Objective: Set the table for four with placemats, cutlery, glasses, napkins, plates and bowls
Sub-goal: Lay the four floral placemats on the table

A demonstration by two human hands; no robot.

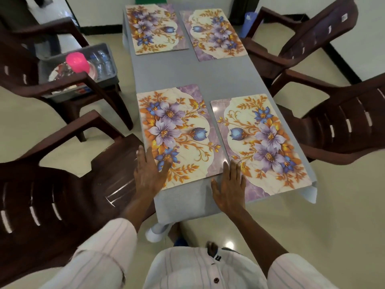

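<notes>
left hand [149, 170]: flat, fingers straight, pressing the near corner of the near-left placemat [177, 132].
right hand [228, 184]: flat, fingers spread, at the inner corner of the near-right placemat [260, 142].
far placemats: far-left placemat [154, 28] and far-right placemat [214, 34], side by side on the table [198, 74].
grey bin [108, 65]: on a left chair, holding a pink cup [77, 62].
</notes>
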